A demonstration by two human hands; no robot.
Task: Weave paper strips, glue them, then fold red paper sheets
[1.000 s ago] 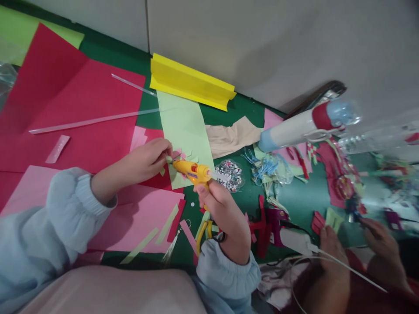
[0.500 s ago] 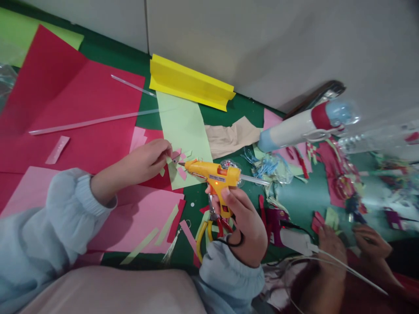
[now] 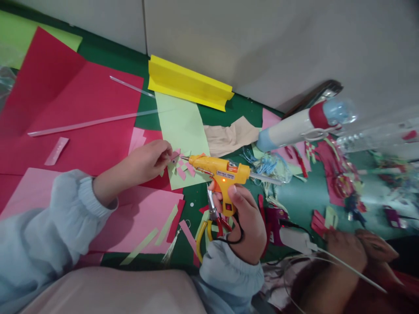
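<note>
My right hand [image 3: 247,218] is wrapped round the handle of a yellow hot glue gun [image 3: 218,170], its small light glowing orange. A clear glue stick [image 3: 266,178] sticks out of the gun's back end. The nozzle points left, close to a small woven piece of pink and green paper strips [image 3: 183,168]. My left hand [image 3: 153,159] is closed in a pinch at the left edge of that piece; its fingertips partly hide what they grip. Beneath lies a pale green paper sheet [image 3: 183,126]. Pliers with red and yellow handles [image 3: 214,213] rest below the gun.
Red paper [image 3: 108,100] and pink paper [image 3: 131,213] cover the left side, with a clear stick [image 3: 94,122] on top. Folded yellow paper [image 3: 190,83] stands by the wall. A white-and-blue bottle [image 3: 291,131] lies at right. A co-worker's hands [image 3: 350,248] are at lower right, near a purple device [image 3: 275,226].
The glue gun has drawn back slightly to the right, uncovering more of the woven piece. My left hand has hardly moved. The co-worker's hands have come closer together.
</note>
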